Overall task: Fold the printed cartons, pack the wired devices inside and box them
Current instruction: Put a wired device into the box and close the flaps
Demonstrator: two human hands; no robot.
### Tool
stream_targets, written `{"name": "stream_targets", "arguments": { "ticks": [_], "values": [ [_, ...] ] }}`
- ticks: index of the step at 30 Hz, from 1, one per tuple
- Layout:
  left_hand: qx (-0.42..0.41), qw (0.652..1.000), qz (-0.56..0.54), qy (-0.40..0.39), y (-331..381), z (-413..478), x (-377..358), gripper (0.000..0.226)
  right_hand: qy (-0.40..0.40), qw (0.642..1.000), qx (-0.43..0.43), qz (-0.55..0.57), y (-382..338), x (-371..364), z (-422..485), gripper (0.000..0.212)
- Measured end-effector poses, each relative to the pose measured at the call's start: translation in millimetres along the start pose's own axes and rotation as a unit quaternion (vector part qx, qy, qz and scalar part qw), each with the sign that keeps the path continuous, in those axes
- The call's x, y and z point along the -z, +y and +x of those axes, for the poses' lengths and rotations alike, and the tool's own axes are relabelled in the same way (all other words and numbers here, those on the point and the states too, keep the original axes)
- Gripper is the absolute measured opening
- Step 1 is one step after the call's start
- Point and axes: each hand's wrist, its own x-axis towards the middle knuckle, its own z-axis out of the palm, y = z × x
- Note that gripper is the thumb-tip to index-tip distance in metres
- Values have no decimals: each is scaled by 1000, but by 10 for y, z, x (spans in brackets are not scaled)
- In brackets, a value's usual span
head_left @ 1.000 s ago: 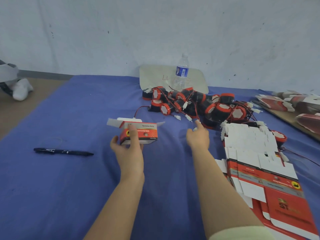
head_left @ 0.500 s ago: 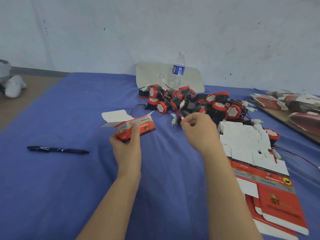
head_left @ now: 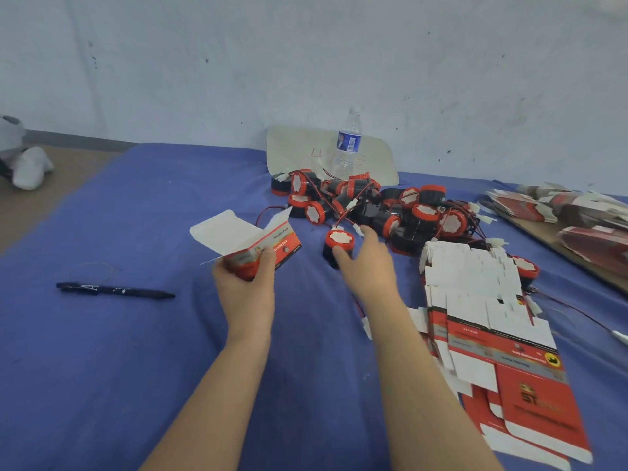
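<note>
Far left edge: pale grey-white object (head_left: pixel 23 164) on the bare floor beside the blue cloth (head_left: pixel 102 368); what it is cannot be told.

Left on the cloth: black pen (head_left: pixel 115 290), lying flat, well apart from both hands.

Left of centre: left hand (head_left: pixel 246 290) raised above the cloth, clamped on one folded carton (head_left: pixel 272 248). Thumb lies across the red printed face, the other fingers curl under and behind. Carton is tilted, its far end higher. Top flap (head_left: pixel 221 231) stands open, white inner side showing, pointing up and left. Inside of the carton not visible.

Centre: right hand (head_left: pixel 368 266) reaches forward and grips one wired device (head_left: pixel 339 241), thumb on the near side of the black body, fingers curved round the far side. The device's red-and-white cap faces up. It is just beside the carton, not in it. Whether its base touches the cloth cannot be told.

Behind it: pile of devices (head_left: pixel 401 209), black bodies, red caps, red wires and white plugs tangled together. Beyond the pile, clear water bottle (head_left: pixel 346 144) upright, in front of a white board (head_left: pixel 295 151) leaning at the wall.

Right of centre: stack of flat cartons (head_left: pixel 503 351), unfolded, fanned out on the cloth just beside the right forearm.

Far right: more flat cartons (head_left: pixel 577 212), heaped on a brown board (head_left: pixel 557 246).
</note>
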Motion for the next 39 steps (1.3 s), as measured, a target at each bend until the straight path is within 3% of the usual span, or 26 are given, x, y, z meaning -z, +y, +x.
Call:
{"name": "stream_targets", "arguments": {
  "ticks": [3,7,9,14,17,20,22,24,27,29,34,39],
  "values": [
    [-24,996,73,-34,-24,25,27,30,-46,999,-4,-28,39,-262,175,73],
    [-83,979,172,-64,-29,23,79,36,-81,994,-28,-70,44,-403,370,65],
    [-107,970,204,-76,-39,10,98,31,-47,995,-39,-82,30,-457,413,59],
    [-81,950,285,-101,-46,9,105,47,67,990,-60,-111,5,-492,380,59],
    [-71,932,345,-91,-4,1,119,52,116,992,-36,-20,-57,-279,356,65],
    [-56,924,354,-137,9,24,138,52,165,978,81,95,-281,64,298,70],
    [-54,919,344,-185,-6,36,146,49,124,970,187,92,-448,241,183,66],
    [-57,906,355,-222,-12,64,166,47,21,967,251,45,-556,330,23,64],
    [-51,884,369,-284,6,95,197,47,-153,949,260,-89,-530,287,-185,61],
    [-59,872,371,-314,18,108,209,46,-224,939,227,-128,-456,204,-251,54],
    [-71,875,346,-330,26,78,229,48,-172,970,160,-62,-341,83,-283,48],
    [-81,874,343,-335,2,82,221,48,-99,978,164,-81,-327,-43,-319,32]
  ]
}}
